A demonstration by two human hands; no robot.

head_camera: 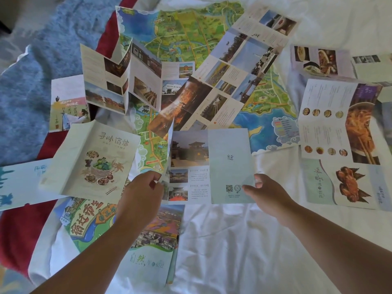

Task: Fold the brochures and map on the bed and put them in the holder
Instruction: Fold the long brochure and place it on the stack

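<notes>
Rumpled white bedsheet (233,240) under us, glossy paper everywhere. We've got the pale teal brochure (229,164) by its near edge: left hand (141,194) pinching the creased photo panel, right hand (265,194) pinching the plain corner, thumb on top. Flat, rectangular, sharply creased panels. Beyond our fingertips the big illustrated map (191,39) lies unfolded; a food booklet (91,160) sits just left of the left fingers.
</notes>
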